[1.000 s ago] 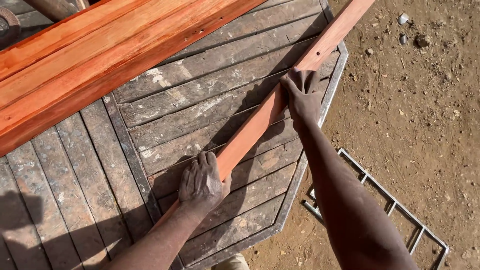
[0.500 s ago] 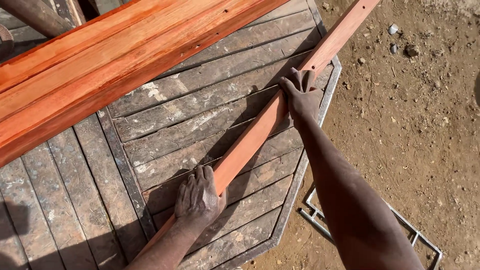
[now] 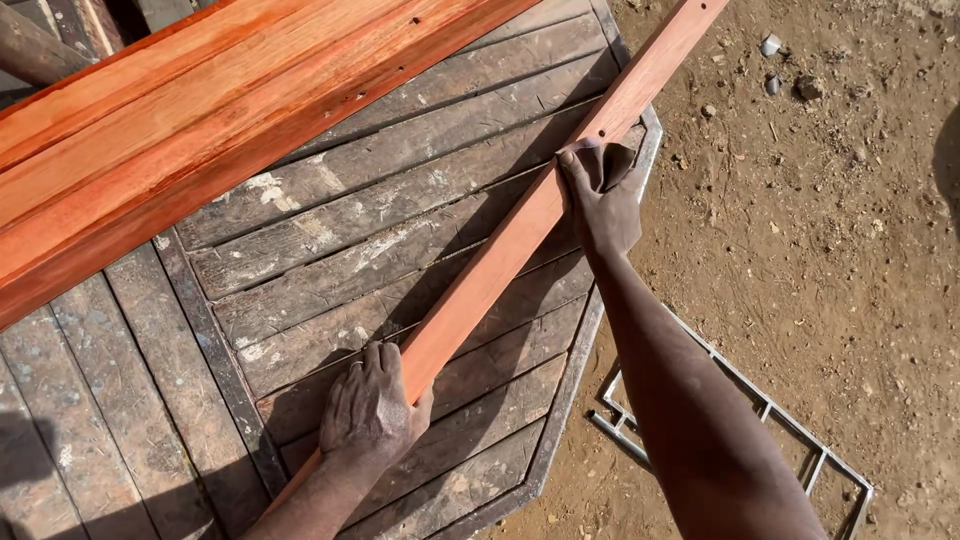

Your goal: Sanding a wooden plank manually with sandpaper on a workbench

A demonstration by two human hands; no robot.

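Observation:
A long reddish wooden batten (image 3: 510, 245) lies slantwise across a weathered plank table (image 3: 330, 250), from lower left to the upper right, where it juts past the table's edge. My left hand (image 3: 370, 410) rests palm down on its lower part, fingers spread over the wood. Farther up, my right hand (image 3: 600, 195) presses a dark piece of sandpaper against the batten's right side.
A stack of wide reddish boards (image 3: 200, 130) covers the table's upper left. The table has a metal rim (image 3: 575, 380). A grey metal frame (image 3: 790, 440) lies on the dirt ground (image 3: 830, 220) at the lower right, with small stones farther off.
My right hand has slid a little along the batten with the sandpaper. My left hand has stayed pressed on the lower part. The view has shifted slightly.

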